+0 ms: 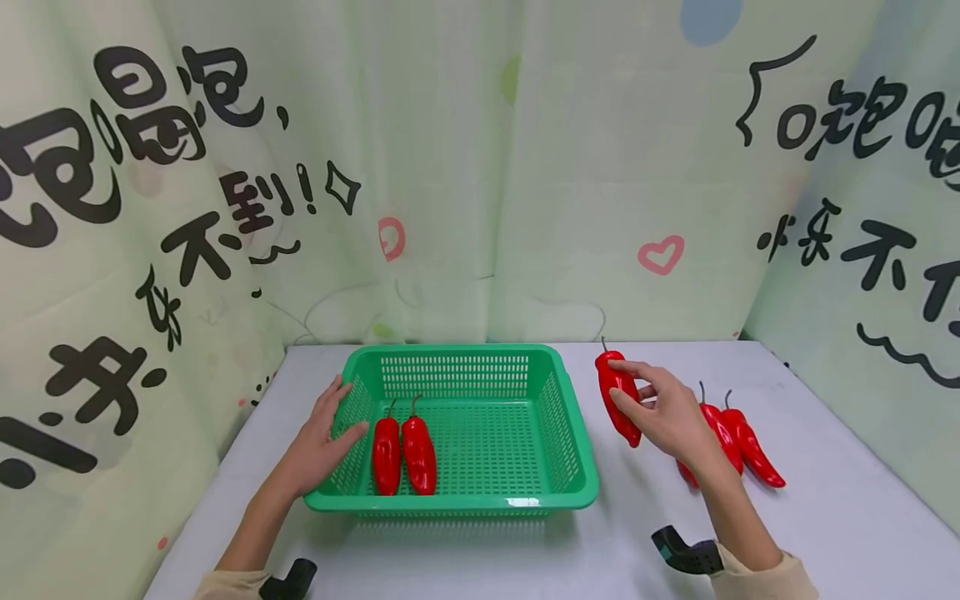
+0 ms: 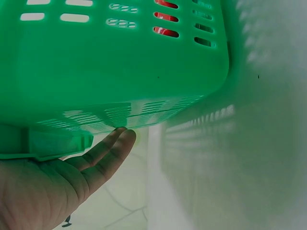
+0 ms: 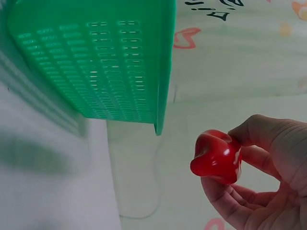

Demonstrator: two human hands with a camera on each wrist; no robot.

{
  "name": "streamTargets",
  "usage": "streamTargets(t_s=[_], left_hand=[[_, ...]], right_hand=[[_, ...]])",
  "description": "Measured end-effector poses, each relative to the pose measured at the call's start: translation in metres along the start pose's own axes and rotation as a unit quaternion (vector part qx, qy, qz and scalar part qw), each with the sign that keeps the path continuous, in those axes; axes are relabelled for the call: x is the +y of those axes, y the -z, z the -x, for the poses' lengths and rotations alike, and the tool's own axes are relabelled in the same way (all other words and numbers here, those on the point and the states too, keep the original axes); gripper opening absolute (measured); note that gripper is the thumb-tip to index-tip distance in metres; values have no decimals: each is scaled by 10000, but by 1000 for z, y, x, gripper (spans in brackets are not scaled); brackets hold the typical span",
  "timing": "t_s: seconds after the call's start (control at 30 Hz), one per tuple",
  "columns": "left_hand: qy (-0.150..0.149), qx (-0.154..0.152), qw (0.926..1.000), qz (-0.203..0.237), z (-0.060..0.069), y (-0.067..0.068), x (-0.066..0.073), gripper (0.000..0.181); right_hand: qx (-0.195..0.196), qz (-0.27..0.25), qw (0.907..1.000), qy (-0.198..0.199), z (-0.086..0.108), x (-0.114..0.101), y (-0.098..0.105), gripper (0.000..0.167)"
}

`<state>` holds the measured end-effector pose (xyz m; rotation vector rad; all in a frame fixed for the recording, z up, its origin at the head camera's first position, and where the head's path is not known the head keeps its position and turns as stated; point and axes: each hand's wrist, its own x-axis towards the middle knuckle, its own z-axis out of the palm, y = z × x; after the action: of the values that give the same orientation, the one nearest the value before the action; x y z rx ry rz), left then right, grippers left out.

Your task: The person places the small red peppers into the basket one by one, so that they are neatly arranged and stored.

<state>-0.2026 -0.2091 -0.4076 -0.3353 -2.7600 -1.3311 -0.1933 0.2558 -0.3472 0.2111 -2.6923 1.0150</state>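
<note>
Holding a red pepper (image 1: 615, 381) right of centre: right hand (image 1: 671, 408), thumb and fingers pinched round its sides, clear of the green basket (image 1: 450, 504). Left hand (image 1: 322, 442) rests at the basket's left rim, fingers nearly straight, thumb parted. Two peppers (image 1: 418, 457) lie inside, lower centre-left; other peppers (image 1: 753, 450), lower right of frame.

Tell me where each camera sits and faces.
Head: worn on the head, facing forward and down at the green basket; left hand and right hand show.
Left wrist: worn there, facing the basket's outside; left hand shows.
Right wrist: worn there, facing the held red chili pepper and basket; right hand shows.
Head and right wrist share that pepper.
</note>
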Motion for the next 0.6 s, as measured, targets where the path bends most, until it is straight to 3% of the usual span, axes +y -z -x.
streamTargets(t_s=[0.6], left_hand=[[-92, 26, 9998, -180, 1, 0, 1, 74]], right_hand=[[-9, -237, 9989, 412, -5, -26, -7, 53]])
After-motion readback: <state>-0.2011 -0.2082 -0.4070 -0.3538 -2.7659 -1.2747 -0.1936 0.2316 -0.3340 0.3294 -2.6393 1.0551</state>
